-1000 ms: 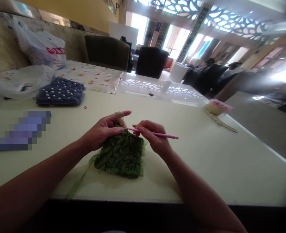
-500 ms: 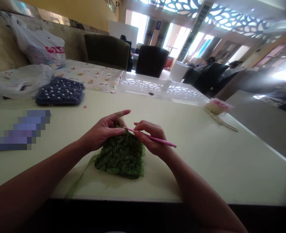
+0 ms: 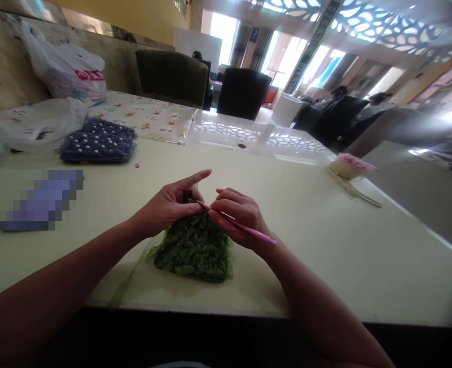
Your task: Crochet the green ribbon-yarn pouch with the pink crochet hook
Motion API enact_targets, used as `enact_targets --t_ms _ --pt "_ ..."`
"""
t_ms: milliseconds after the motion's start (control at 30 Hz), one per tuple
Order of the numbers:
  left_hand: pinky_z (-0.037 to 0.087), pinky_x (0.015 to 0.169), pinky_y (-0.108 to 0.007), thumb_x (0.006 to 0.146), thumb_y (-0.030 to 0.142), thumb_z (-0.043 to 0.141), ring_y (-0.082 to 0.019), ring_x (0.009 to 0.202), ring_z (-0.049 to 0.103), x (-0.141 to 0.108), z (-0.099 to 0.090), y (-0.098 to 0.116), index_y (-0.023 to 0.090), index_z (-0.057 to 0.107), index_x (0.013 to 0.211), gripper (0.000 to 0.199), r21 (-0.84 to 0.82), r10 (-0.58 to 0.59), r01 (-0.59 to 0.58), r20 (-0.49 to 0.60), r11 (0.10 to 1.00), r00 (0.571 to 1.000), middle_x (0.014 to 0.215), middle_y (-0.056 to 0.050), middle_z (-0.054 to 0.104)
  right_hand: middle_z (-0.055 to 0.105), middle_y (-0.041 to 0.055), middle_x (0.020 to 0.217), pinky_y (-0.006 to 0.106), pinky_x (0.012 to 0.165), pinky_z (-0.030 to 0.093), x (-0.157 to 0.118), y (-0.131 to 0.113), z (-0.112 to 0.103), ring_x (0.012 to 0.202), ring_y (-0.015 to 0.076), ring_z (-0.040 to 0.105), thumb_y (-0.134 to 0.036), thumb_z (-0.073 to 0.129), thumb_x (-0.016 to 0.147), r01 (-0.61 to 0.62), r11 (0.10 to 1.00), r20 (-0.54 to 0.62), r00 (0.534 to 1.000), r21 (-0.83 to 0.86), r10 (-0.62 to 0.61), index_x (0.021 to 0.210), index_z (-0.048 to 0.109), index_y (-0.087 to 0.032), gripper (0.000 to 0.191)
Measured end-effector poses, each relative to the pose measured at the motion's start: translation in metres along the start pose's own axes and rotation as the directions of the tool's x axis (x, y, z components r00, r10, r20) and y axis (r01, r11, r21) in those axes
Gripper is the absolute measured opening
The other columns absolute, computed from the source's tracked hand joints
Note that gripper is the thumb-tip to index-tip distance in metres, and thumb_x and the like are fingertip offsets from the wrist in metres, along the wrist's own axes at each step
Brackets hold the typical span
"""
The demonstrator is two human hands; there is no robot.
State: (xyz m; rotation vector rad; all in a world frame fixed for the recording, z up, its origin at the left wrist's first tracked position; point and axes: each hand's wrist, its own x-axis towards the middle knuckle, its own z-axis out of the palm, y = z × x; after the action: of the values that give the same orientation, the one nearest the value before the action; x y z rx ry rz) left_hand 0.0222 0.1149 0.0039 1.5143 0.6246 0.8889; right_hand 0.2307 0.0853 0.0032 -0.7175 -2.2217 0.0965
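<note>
A pink crochet hook (image 3: 244, 228) crosses the ruffled green ribbon crochet (image 3: 193, 250) on the pale cream worktop (image 3: 325, 266). Far left, a navy piece (image 3: 98, 142) is dotted with white beads, beside a white sheet (image 3: 145, 118) printed with small orange flowers and a white plastic bag (image 3: 67, 66) with red lettering.

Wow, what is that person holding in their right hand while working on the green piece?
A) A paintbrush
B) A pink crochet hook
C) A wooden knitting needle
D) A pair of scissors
B. The right hand grips a slim pink crochet hook much like a pencil, with its tip at the top edge of the green ruffled crochet piece that the left hand is holding.
</note>
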Motion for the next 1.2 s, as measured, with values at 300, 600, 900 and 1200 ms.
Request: enact_targets --t_ms 300,600,900,1200 --pt "0.044 0.079 -0.022 0.076 0.011 0.071 -0.008 0.078 0.055 -0.001 0.010 -0.005 0.033 0.046 0.143 0.075 -0.176 -0.106 0.094 -0.059 0.980 0.993 0.084 0.003 0.061 0.048 0.0001 0.068 0.030 0.073 0.043 -0.003 0.003 0.022 0.066 0.0141 0.041 -0.019 0.050 0.096 0.165 0.875 -0.036 0.979 -0.454 -0.203 0.074 0.053 -0.019 0.022" --pt "0.044 0.078 -0.020 0.071 0.009 0.073 -0.007 0.076 0.053 -0.003 0.019 -0.012 0.029 0.051 0.139 0.074 -0.234 -0.183 0.141 -0.170 0.962 0.968 0.084 0.005 0.057 0.043 -0.0008 0.065 0.029 0.060 0.030 -0.006 0.005 0.037 0.060 0.0139 0.035 -0.021 0.042 0.098 0.070 0.848 -0.065 0.991 -0.526 -0.121 0.069 0.045 -0.019 0.029" --pt "0.049 0.074 -0.020 0.071 0.006 0.072 -0.008 0.071 0.061 -0.002 0.023 -0.003 0.017 0.064 0.124 0.055 -0.566 -0.348 0.265 -0.041 0.780 0.936 0.079 0.002 0.064 0.055 0.0021 0.073 0.041 0.096 0.044 -0.008 -0.001 0.037 0.068 0.0159 0.049 -0.024 0.049 0.096 0.078 0.775 -0.163 0.960 -0.627 -0.229 0.086 0.056 -0.021 0.013" --pt "0.053 0.074 -0.026 0.069 0.005 0.069 -0.014 0.075 0.065 0.000 -0.004 0.005 0.019 0.060 0.130 0.063 -0.517 -0.283 0.302 0.118 0.801 0.952 0.085 -0.003 0.069 0.057 -0.0004 0.071 0.036 0.093 0.054 -0.008 0.004 0.020 0.065 0.0119 0.055 -0.023 0.055 0.093 0.168 0.953 -0.196 0.956 -0.252 -0.220 0.087 0.056 -0.019 0.007"
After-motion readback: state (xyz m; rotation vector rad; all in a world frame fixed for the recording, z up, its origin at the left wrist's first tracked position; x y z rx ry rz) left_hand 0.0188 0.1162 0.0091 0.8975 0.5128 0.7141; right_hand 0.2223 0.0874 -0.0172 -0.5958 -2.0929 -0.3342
